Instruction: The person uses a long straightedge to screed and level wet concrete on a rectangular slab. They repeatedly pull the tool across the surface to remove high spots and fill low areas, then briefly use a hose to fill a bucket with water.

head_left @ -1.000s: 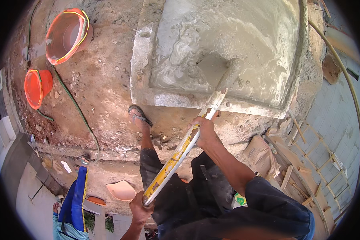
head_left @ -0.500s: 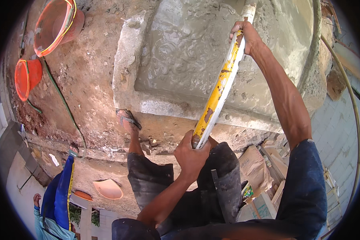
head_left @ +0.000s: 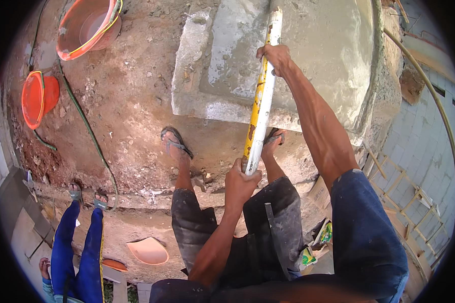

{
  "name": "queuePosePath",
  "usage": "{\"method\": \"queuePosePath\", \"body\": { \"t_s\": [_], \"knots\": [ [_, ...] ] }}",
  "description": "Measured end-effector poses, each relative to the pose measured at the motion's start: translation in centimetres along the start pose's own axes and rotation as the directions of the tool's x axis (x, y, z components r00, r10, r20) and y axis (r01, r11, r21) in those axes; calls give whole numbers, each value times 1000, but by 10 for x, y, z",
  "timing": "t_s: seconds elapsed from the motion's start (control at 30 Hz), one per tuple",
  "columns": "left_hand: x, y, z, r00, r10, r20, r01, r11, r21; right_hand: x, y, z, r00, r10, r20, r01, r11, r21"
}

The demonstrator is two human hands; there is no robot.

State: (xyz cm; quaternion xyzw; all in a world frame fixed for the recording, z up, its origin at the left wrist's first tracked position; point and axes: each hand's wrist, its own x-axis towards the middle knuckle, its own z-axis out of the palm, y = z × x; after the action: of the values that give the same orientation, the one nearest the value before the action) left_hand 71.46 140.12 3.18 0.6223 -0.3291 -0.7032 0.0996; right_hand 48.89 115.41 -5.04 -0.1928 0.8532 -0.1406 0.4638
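A long pole (head_left: 261, 103) with chipped yellow and white paint slants away from me over a concrete-edged basin (head_left: 187, 70) of wet grey cement mix (head_left: 313, 65). My left hand (head_left: 241, 184) is wrapped around the pole's near end. Farther up, my right hand (head_left: 276, 56) grips the same pole, arm stretched out. The pole's far end runs past the top of the picture, so whatever it carries there is hidden.
Two orange buckets (head_left: 41, 98) stand at the left by a green hose (head_left: 83, 121). Another person in blue trousers (head_left: 88, 252) stands lower left. At right are a wooden ladder (head_left: 409, 207), a bent pipe (head_left: 434, 96) and a rough block (head_left: 412, 85).
The pole and both my arms have swung left and now stand steeper. My view has shifted, so both my feet show, and more of the other person's legs has come into sight.
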Motion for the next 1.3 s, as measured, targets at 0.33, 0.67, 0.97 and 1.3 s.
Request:
{"method": "queuePosePath", "body": {
  "t_s": [0.33,0.67,0.97,1.3],
  "knots": [
    [-163,-87,34,984,-174,-38,173,883,437,-141,164,-11,987,156,41,-160,913,376],
    [38,1,30,951,68,301,-26,989,-143,-53,-17,-58,963,-234,-134,270,822,501],
    [33,87,1,972,-104,210,176,915,-364,16,-72,-9,988,-154,-4,153,986,-67],
    [-107,85,93,965,-261,20,251,904,-347,-25,20,-23,966,-120,229,124,992,-3]
  ]
}}
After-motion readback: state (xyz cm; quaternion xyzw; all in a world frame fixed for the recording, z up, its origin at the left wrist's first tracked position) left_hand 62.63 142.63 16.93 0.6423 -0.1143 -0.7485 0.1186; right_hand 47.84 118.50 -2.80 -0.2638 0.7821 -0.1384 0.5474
